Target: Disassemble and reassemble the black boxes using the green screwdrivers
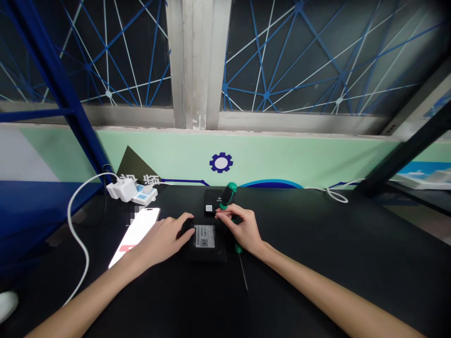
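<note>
Tabletop (317, 263) carries black case (205, 240). Probably best: keep case flat and still, upright screwdriver (229, 193) straight, pressure even. Case lies between left hand (169, 239), thumb and forefinger spread at its left edge, and right hand (246, 230) by its far-right corner, pinching screwdriver under handle; tip hidden. Second screwdriver (238, 249) lies right of case.

2 forearms (88, 300) converge; the left hand (169, 237) lies palm down, the right hand (244, 230) (thumb forward) pinches.
</note>
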Motion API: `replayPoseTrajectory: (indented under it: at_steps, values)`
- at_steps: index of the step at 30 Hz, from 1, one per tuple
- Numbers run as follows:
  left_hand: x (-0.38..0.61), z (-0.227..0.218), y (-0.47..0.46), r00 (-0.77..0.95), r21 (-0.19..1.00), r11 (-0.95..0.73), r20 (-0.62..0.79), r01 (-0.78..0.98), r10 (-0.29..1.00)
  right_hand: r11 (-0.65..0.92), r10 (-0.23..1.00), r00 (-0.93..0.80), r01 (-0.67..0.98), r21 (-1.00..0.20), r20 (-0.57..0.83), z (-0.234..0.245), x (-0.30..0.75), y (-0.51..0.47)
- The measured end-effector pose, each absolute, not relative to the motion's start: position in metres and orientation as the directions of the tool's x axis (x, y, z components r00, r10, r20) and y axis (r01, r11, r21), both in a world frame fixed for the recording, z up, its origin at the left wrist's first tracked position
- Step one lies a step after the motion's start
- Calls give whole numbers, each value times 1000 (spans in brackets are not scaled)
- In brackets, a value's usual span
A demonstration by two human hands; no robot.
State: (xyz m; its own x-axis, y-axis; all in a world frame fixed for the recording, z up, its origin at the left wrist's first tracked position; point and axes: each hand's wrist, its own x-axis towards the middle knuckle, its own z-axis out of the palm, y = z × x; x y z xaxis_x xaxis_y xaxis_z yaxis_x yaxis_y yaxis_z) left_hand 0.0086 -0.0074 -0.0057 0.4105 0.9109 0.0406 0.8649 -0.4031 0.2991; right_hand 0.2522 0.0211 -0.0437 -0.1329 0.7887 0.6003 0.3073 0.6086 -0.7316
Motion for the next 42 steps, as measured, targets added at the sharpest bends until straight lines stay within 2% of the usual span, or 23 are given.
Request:
replayPoseTrajectory:
  at_steps: [7,14,20,26,29,32,42]
  values:
    - [9,-3,-5,337,191,-350,96,917,937,571,817,-79,257,-780,571,-43,253,21]
    - [6,4,-5,366,137,-381,127,914,922,569,819,-93,261,-780,566,-43,253,21]
    - [6,12,-8,400,168,-410,88,896,912,563,823,-90,259,-785,560,-43,253,21]
    - [9,11,-11,476,283,-462,25,840,879,569,819,-90,256,-781,567,-40,254,19]
    - [8,4,-8,410,322,-412,79,852,909,584,810,-105,245,-774,577,-37,255,17]
    - [7,-4,-4,362,357,-361,66,862,930,600,800,-138,223,-769,584,-34,255,14]
    - [5,-17,-2,378,281,-383,72,880,923,630,776,-200,264,-730,598,-35,255,13]
